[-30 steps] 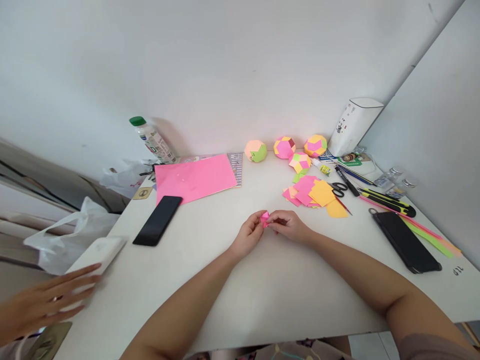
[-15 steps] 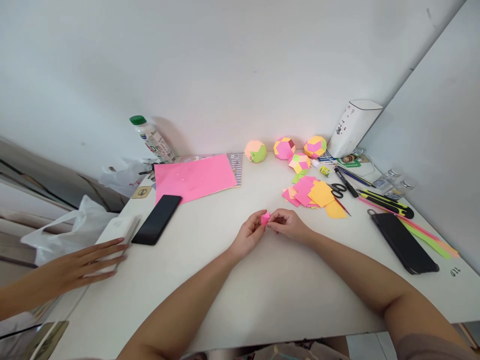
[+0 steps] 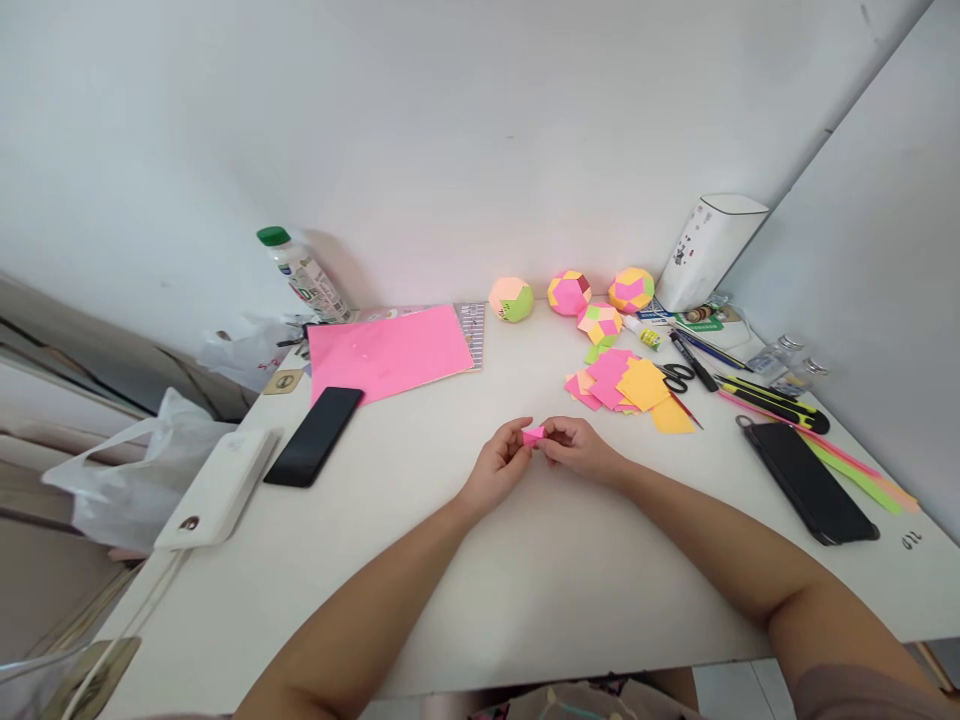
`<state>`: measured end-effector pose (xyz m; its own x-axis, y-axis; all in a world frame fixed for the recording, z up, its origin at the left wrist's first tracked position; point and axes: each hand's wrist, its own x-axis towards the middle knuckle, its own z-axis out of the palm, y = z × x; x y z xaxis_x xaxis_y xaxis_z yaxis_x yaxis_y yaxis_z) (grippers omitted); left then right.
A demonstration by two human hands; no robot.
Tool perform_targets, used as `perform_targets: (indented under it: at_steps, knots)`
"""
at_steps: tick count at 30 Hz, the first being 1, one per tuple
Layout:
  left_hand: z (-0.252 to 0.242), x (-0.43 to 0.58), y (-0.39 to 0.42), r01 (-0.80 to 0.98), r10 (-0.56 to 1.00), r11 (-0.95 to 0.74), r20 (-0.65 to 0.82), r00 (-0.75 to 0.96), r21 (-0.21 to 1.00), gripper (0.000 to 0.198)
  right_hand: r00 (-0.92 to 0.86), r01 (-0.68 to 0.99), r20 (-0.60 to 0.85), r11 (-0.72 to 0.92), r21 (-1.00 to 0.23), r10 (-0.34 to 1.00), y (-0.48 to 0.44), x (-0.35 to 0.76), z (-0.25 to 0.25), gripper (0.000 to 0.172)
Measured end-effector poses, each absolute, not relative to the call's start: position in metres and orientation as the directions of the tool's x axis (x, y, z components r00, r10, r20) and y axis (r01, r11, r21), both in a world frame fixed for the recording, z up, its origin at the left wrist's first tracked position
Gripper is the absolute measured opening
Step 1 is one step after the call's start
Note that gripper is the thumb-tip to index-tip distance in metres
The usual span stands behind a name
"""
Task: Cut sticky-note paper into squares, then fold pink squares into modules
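Note:
A small folded piece of pink paper (image 3: 533,436) is pinched between my two hands, over the middle of the table. My left hand (image 3: 501,462) grips its left side with thumb and fingers. On its right side, my right hand (image 3: 576,445) holds it with closed fingertips. Just beyond my right hand lies a pile of pink and orange paper pieces (image 3: 643,383). Behind the pile, several paper balls sit near the wall, among them a pink and yellow ball (image 3: 570,293) and a peach and green ball (image 3: 511,299).
A pink sheet (image 3: 394,350), a black phone (image 3: 315,437) and a white box (image 3: 217,488) lie at left, with a bottle (image 3: 307,280) behind. At right are scissors (image 3: 677,376), a glue bottle (image 3: 642,332), cutters (image 3: 776,404), a black case (image 3: 814,482) and a white container (image 3: 709,252).
Another person's hand, which rested on the white box at left, has gone from view. The pink paper between my fingers now appears flatter and wider; my hands have barely moved.

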<state>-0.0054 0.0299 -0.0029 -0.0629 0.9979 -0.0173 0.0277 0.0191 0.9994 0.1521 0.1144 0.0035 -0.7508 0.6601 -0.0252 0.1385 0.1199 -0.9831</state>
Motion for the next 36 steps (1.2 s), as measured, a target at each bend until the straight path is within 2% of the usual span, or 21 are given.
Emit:
perform_targets:
  at_steps: [3, 8, 13, 18, 28, 36]
  knots:
    - [-0.002, -0.0049, 0.031, 0.106, 0.997, 0.023, -0.015, -0.08, 0.994, 0.02, -0.741, 0.136, -0.04, 0.092, -0.986, 0.67, 0.1136, 0.1518, 0.0042, 0.022]
    - [0.0004, -0.0052, 0.0315, 0.221, 0.994, 0.013, 0.011, -0.108, 0.975, 0.02, -0.73, 0.139, -0.033, 0.102, -0.985, 0.683, 0.1116, 0.1504, 0.006, 0.013]
    - [0.0, -0.0046, 0.0316, 0.259, 0.995, -0.006, 0.032, -0.094, 0.966, 0.018, -0.718, 0.172, -0.018, 0.152, -0.973, 0.696, 0.1115, 0.1489, 0.0054, 0.003]
    - [0.0007, -0.0042, 0.0312, 0.252, 0.995, -0.006, 0.031, -0.095, 0.968, 0.019, -0.718, 0.169, 0.0, 0.174, -0.97, 0.696, 0.1132, 0.1502, 0.0037, 0.003]
    - [0.0001, -0.0051, 0.0313, 0.132, 0.989, 0.043, -0.023, -0.147, 0.99, 0.019, -0.709, 0.157, -0.027, 0.121, -0.98, 0.705, 0.1144, 0.1515, 0.0057, 0.005]
    - [0.0013, -0.0057, 0.0315, 0.083, 0.993, 0.055, -0.046, -0.11, 0.995, 0.018, -0.738, 0.135, -0.029, 0.106, -0.985, 0.674, 0.1137, 0.1518, 0.0052, 0.008]
